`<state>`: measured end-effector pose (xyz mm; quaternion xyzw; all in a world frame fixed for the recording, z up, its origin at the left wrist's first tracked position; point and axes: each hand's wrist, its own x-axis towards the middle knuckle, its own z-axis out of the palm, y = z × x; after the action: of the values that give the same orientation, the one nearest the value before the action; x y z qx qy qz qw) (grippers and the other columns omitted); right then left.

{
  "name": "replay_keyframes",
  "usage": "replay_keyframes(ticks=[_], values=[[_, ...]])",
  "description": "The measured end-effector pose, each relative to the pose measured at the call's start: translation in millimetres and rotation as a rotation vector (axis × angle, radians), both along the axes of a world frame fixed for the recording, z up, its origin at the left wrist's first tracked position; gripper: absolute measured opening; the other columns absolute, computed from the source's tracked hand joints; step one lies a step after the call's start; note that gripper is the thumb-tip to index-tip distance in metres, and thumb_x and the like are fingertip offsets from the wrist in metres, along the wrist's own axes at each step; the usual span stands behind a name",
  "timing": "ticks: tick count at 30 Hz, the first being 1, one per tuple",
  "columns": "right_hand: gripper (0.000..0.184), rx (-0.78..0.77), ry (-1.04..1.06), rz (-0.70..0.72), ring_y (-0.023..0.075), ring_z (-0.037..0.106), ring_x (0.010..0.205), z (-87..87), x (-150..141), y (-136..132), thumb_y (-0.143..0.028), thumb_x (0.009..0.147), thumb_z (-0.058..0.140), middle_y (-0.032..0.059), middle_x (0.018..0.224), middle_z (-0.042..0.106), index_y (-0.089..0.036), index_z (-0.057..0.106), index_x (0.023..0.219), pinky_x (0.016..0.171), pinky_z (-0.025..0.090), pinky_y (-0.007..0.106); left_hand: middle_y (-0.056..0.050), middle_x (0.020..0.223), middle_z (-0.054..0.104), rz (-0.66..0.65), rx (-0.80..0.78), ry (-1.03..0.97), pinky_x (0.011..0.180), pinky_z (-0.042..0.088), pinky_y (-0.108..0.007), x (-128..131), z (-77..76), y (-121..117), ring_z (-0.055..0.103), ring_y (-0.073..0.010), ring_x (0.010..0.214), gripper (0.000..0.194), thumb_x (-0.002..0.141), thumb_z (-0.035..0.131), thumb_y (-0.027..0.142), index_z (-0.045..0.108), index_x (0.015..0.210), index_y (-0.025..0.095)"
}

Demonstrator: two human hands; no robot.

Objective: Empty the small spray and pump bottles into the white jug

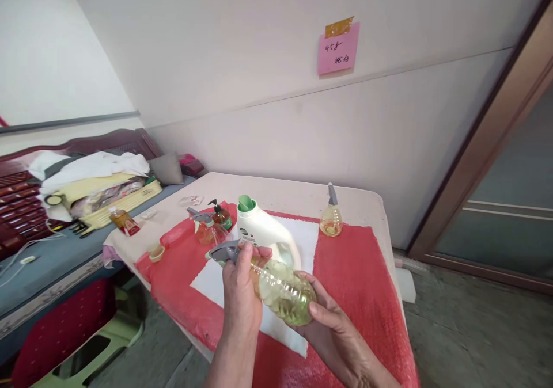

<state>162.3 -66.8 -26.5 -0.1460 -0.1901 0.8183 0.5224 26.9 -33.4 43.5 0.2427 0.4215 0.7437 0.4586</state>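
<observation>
A clear spray bottle (pixel 287 296) with yellowish liquid and a grey spray head lies tilted, almost on its side, in the air between my hands. My left hand (pixel 242 278) is closed round its neck just below the spray head. At the bottle's base, my right hand (pixel 326 313) grips it with thumb and fingers. Just behind stands a large white jug (pixel 261 227) with a green spout and a handle. It rests on a white cloth (pixel 302 241) laid over a red cloth (pixel 358 267).
Another spray bottle (pixel 331 221) stands at the back right. Left of the jug are a brown pump bottle (pixel 222 216) and a clear spray bottle (pixel 207 231). A small round cap (pixel 156 253) and an amber bottle (pixel 124 221) sit further left. A stool (pixel 78 336) stands beside the table.
</observation>
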Motion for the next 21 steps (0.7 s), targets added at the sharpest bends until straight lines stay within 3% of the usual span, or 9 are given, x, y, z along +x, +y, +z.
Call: replay_keyframes(ticks=[3, 6, 7, 9, 11, 13, 17, 21], values=[[0.049, -0.096, -0.021, 0.121, 0.0219, 0.068, 0.098, -3.3, -1.3, 0.2, -0.05, 0.083, 0.068, 0.0075, 0.13, 0.062, -0.027, 0.056, 0.124, 0.072, 0.056, 0.031, -0.007, 0.073, 0.069, -0.021, 0.019, 0.008, 0.074, 0.052, -0.032, 0.9, -0.5, -1.0, 0.066, -0.0195, 0.074, 0.034, 0.073, 0.075, 0.046, 0.061, 0.075, 0.016], [0.062, -0.196, -0.078, 0.251, 0.016, 0.069, 0.065, -7.0, -5.1, 0.0, -0.07, 0.084, 0.052, 0.0125, 0.111, 0.07, -0.02, 0.058, 0.119, 0.05, 0.05, 0.024, -0.008, 0.074, 0.07, -0.057, 0.002, 0.033, 0.072, 0.051, -0.031, 0.7, -1.4, -2.0, 0.066, -0.0194, 0.073, 0.033, 0.073, 0.076, 0.045, 0.062, 0.075, 0.015], [0.058, -0.191, -0.088, 0.23, 0.0147, 0.068, 0.063, -6.8, -6.2, -0.6, -0.067, 0.084, 0.056, 0.0117, 0.108, 0.071, -0.02, 0.059, 0.118, 0.052, 0.05, 0.023, -0.008, 0.074, 0.07, -0.054, -0.008, 0.034, 0.071, 0.051, -0.031, 0.2, -1.7, -2.0, 0.066, -0.0195, 0.073, 0.033, 0.073, 0.076, 0.045, 0.062, 0.075, 0.015], [0.047, -0.116, -0.068, 0.117, 0.0162, 0.07, 0.078, -4.0, -7.5, -2.4, -0.049, 0.081, 0.07, 0.0083, 0.114, 0.069, -0.023, 0.059, 0.118, 0.067, 0.053, 0.026, -0.007, 0.074, 0.069, -0.015, -0.024, 0.014, 0.07, 0.051, -0.031, -1.2, -1.9, -1.1, 0.065, -0.0198, 0.073, 0.033, 0.073, 0.076, 0.046, 0.062, 0.074, 0.015], [0.053, -0.019, -0.029, 0.016, 0.0205, 0.066, 0.1, 0.3, -7.0, -3.9, -0.029, 0.07, 0.08, 0.0042, 0.124, 0.065, -0.029, 0.059, 0.119, 0.084, 0.051, 0.032, -0.005, 0.074, 0.068, 0.04, -0.027, -0.022, 0.069, 0.051, -0.031, -2.7, -0.9, 0.7, 0.065, -0.0192, 0.072, 0.033, 0.073, 0.076, 0.046, 0.061, 0.075, 0.016], [0.057, 0.023, -0.011, -0.018, 0.0234, 0.062, 0.108, 2.8, -4.7, -3.8, -0.019, 0.063, 0.08, 0.0024, 0.126, 0.064, -0.03, 0.061, 0.116, 0.091, 0.047, 0.036, -0.003, 0.072, 0.066, 0.085, -0.013, -0.06, 0.067, 0.05, -0.03, -6.1, 3.0, 2.9, 0.063, -0.0175, 0.07, 0.032, 0.072, 0.076, 0.045, 0.06, 0.076, 0.017], [0.049, -0.071, -0.037, -0.046, 0.0232, 0.062, 0.103, -3.5, 4.2, 2.4, -0.023, 0.066, 0.072, 0.0031, 0.12, 0.066, -0.029, 0.063, 0.114, 0.087, 0.046, 0.036, 0.002, 0.066, 0.057, 0.218, 0.068, -0.149, 0.066, 0.05, -0.027, -34.4, 22.0, 3.2, 0.057, -0.013, 0.062, 0.025, 0.077, 0.072, 0.039, 0.056, 0.075, 0.02], [0.048, -0.22, -0.045, -0.077, 0.02, 0.063, 0.094, -13.6, 14.2, 11.0, -0.033, 0.076, 0.067, 0.0046, 0.116, 0.069, -0.029, 0.06, 0.123, 0.077, 0.046, 0.032, 0.005, 0.061, 0.045, 0.418, 0.143, -0.202, 0.065, 0.05, -0.026, -96.1, 42.0, -4.6, 0.05, -0.0112, 0.056, 0.023, 0.086, 0.058, 0.035, 0.048, 0.071, 0.021]])
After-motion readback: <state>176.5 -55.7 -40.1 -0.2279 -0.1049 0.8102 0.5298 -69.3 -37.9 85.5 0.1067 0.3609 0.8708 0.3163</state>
